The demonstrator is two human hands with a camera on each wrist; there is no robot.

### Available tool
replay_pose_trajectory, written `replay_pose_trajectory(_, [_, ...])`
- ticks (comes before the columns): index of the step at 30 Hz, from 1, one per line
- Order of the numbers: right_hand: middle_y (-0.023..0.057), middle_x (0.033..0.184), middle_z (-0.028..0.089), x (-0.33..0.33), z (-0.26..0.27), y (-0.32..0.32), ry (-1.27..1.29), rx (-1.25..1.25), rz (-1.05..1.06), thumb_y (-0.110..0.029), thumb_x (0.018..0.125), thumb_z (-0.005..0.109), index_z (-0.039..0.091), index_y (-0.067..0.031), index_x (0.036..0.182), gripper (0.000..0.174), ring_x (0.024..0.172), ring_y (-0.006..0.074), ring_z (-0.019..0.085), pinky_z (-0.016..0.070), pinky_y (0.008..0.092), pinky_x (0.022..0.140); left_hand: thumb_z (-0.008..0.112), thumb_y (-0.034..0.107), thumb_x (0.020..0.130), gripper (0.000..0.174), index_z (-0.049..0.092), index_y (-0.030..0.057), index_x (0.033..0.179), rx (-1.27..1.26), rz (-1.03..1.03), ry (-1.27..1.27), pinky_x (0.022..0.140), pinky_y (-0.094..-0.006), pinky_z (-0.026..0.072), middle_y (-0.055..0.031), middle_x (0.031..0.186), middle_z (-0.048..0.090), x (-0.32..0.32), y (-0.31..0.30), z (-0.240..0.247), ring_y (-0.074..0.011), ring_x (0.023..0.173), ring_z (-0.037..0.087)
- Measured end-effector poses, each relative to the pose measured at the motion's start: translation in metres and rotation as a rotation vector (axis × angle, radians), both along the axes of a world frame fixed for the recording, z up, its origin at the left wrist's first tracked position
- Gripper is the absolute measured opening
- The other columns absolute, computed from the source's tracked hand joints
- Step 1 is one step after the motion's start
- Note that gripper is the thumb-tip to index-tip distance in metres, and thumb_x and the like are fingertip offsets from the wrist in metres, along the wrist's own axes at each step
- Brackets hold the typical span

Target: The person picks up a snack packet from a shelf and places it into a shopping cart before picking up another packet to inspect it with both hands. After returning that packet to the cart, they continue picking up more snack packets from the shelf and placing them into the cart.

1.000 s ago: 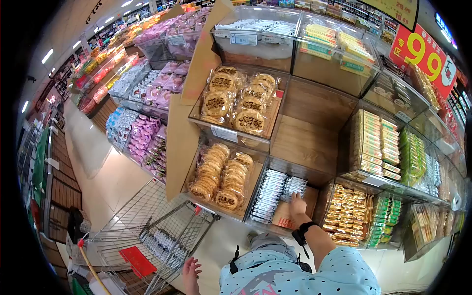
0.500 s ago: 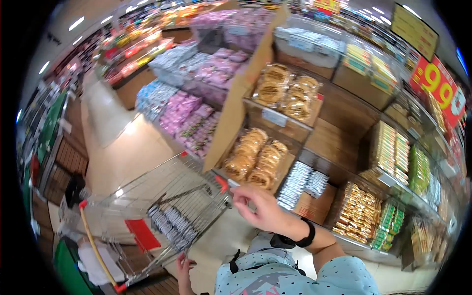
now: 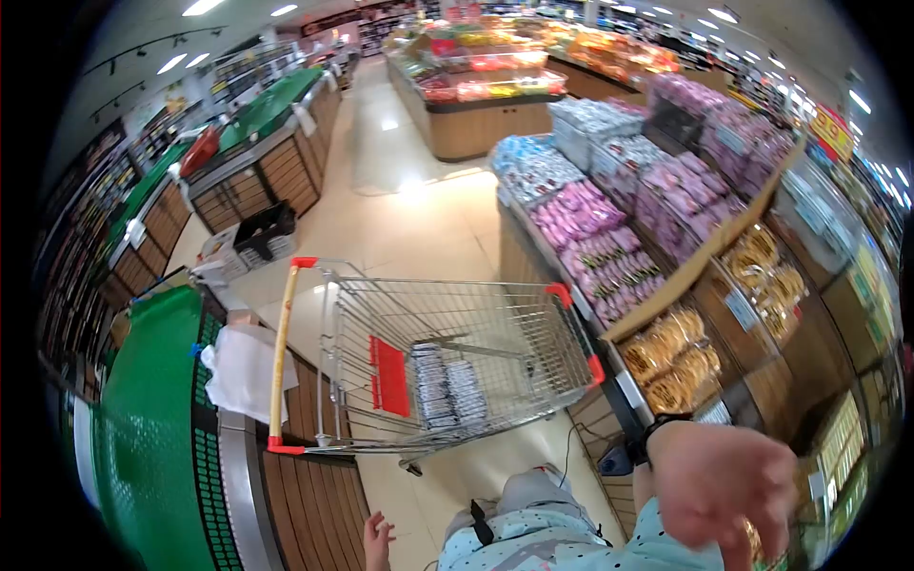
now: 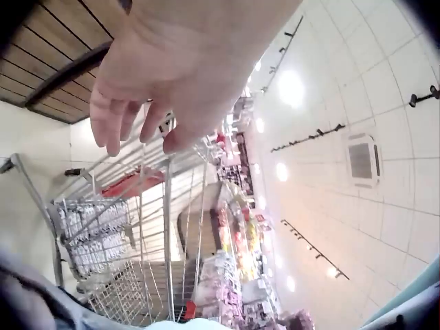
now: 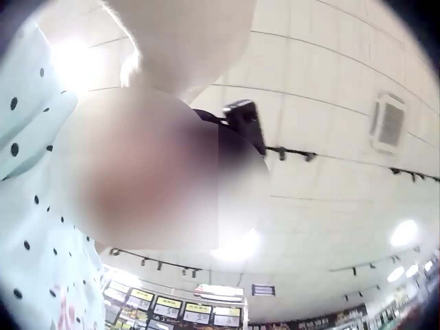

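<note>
My right hand (image 3: 724, 490) is raised close to the head camera at the lower right, its fingers loosely bent and blurred, with no item showing in them. It overlaps the snack bins in this view. Low in the head view hangs my left hand (image 3: 378, 541), fingers relaxed and nothing held; the left wrist view shows that hand (image 4: 161, 82) above the cart. A wire shopping cart (image 3: 505, 319) stands in front of me, with a red seat flap (image 3: 388, 376) and a yellow handle bar (image 3: 285, 357). Rows of small silvery packets (image 3: 447, 390) lie in its basket.
Bins of round packaged biscuits (image 3: 671, 357) and purple-wrapped sweets (image 3: 581, 209) line the right side. A green-topped counter (image 3: 143, 409) with a white bag (image 3: 249, 371) stands at left. A tiled aisle (image 3: 409, 224) runs ahead between displays, past a black crate (image 3: 267, 233).
My right hand has left the bin of small silvery packets and risen toward the camera. The view has swung left toward the cart and aisle. My left hand still hangs low.
</note>
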State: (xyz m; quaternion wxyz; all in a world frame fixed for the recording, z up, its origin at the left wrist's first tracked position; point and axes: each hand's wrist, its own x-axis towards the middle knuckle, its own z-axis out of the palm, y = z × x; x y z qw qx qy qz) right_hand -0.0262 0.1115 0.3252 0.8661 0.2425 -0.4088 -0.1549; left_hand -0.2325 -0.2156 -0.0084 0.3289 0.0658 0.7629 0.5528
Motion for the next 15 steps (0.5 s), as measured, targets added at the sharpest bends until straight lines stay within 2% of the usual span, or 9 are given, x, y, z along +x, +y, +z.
replay_pose_trajectory(2, [0.0078, 0.092, 0.049, -0.039, -0.041, 0.017, -0.381, -0.48, 0.009, -0.018, 0.075, 0.042, 0.05, -0.0109, 0.087, 0.017, 0.077, 0.0182, 0.046, 0.0326, 0.0306, 0.07, 0.048, 0.019, 0.076, 0.034, 0.041, 0.0079, 0.107, -0.046, 0.026, -0.014, 0.059, -0.0285, 0.0414, -0.0084, 0.102, 0.047, -0.003, -0.018, -0.008, -0.0186, 0.079, 0.051])
replay_pose_trajectory(3, [0.0101, 0.09, 0.049, -0.057, -0.055, 0.02, -0.639, -0.833, 0.004, -0.019, 0.076, 0.042, 0.049, -0.0047, 0.089, 0.02, 0.078, 0.0176, 0.046, 0.0336, 0.0311, 0.07, 0.048, 0.021, 0.076, 0.037, 0.039, 0.0076, 0.11, -0.074, 0.033, -0.023, 0.06, -0.0275, 0.0412, -0.0082, 0.105, 0.045, -0.005, -0.028, -0.02, -0.0179, 0.081, 0.05])
replay_pose_trajectory(4, [0.0126, 0.087, 0.048, -0.08, -0.082, 0.036, -0.821, -0.982, 0.271, -0.002, 0.075, 0.041, 0.041, -0.0015, 0.099, 0.024, 0.075, 0.0207, 0.047, 0.039, 0.031, 0.066, 0.048, 0.022, 0.077, 0.04, 0.036, 0.0073, 0.112, -0.103, 0.041, -0.039, 0.061, -0.0265, 0.0411, -0.008, 0.109, 0.043, -0.004, -0.032, -0.028, -0.0171, 0.083, 0.049])
replay_pose_trajectory(5, [0.01, 0.083, 0.05, -0.104, -0.107, 0.046, -0.987, -1.263, 0.394, -0.003, 0.077, 0.039, 0.04, -0.001, 0.101, 0.025, 0.072, 0.0171, 0.048, 0.0379, 0.0272, 0.068, 0.048, 0.022, 0.077, 0.039, 0.037, 0.0071, 0.112, -0.098, 0.07, -0.039, 0.061, -0.0256, 0.0412, -0.008, 0.108, 0.043, -0.001, -0.028, -0.021, -0.0169, 0.083, 0.049])
replay_pose_trajectory(7, [0.0069, 0.078, 0.05, -0.136, -0.189, 0.078, -1.303, -1.609, 0.696, -0.001, 0.077, 0.038, 0.042, -0.001, 0.101, 0.024, 0.069, 0.0134, 0.049, 0.038, 0.0233, 0.067, 0.048, 0.021, 0.077, 0.038, 0.038, 0.0066, 0.111, -0.099, 0.111, -0.029, 0.061, -0.0238, 0.0412, -0.0082, 0.108, 0.044, -0.001, -0.013, 0.003, -0.0165, 0.083, 0.049])
replay_pose_trajectory(9, [0.0058, 0.078, 0.053, -0.158, -0.271, 0.1, -1.599, -1.72, 0.725, -0.008, 0.078, 0.041, 0.046, -0.0013, 0.097, 0.021, 0.071, 0.0134, 0.05, 0.0391, 0.0239, 0.064, 0.045, 0.014, 0.077, 0.029, 0.043, 0.005, 0.105, -0.087, 0.118, 0.083, 0.059, -0.0221, 0.0404, -0.0072, 0.102, 0.047, -0.009, 0.007, 0.004, -0.0132, 0.078, 0.05])
replay_pose_trajectory(11, [0.0082, 0.078, 0.055, -0.18, -0.337, 0.116, -1.864, -1.68, 0.414, -0.016, 0.078, 0.04, 0.049, -0.002, 0.094, 0.023, 0.072, 0.0176, 0.052, 0.0403, 0.0278, 0.062, 0.043, 0.009, 0.078, 0.024, 0.046, 0.0043, 0.102, -0.06, 0.082, 0.331, 0.058, -0.0211, 0.0396, -0.0059, 0.097, 0.051, -0.024, 0.043, 0.017, -0.0118, 0.075, 0.05])
replay_pose_trajectory(13, [0.0114, 0.079, 0.055, -0.203, -0.389, 0.137, -2.193, -1.559, 0.262, -0.023, 0.078, 0.041, 0.05, -0.004, 0.093, 0.026, 0.073, 0.0234, 0.053, 0.041, 0.0325, 0.062, 0.041, 0.005, 0.078, 0.021, 0.049, 0.0031, 0.097, -0.102, 0.08, 0.395, 0.055, -0.0216, 0.0383, -0.0063, 0.085, 0.055, -0.043, 0.086, 0.042, -0.0109, 0.068, 0.05])
replay_pose_trajectory(15, [0.0126, 0.078, 0.055, -0.225, -0.425, 0.154, -2.334, -1.426, 0.171, -0.024, 0.078, 0.039, 0.049, -0.0049, 0.095, 0.028, 0.068, 0.0271, 0.052, 0.0413, 0.0343, 0.061, 0.041, 0.005, 0.077, 0.02, 0.049, 0.0029, 0.096, -0.137, 0.03, 0.451, 0.053, -0.0224, 0.0378, -0.0073, 0.079, 0.055, -0.062, 0.126, 0.047, -0.0117, 0.065, 0.05])
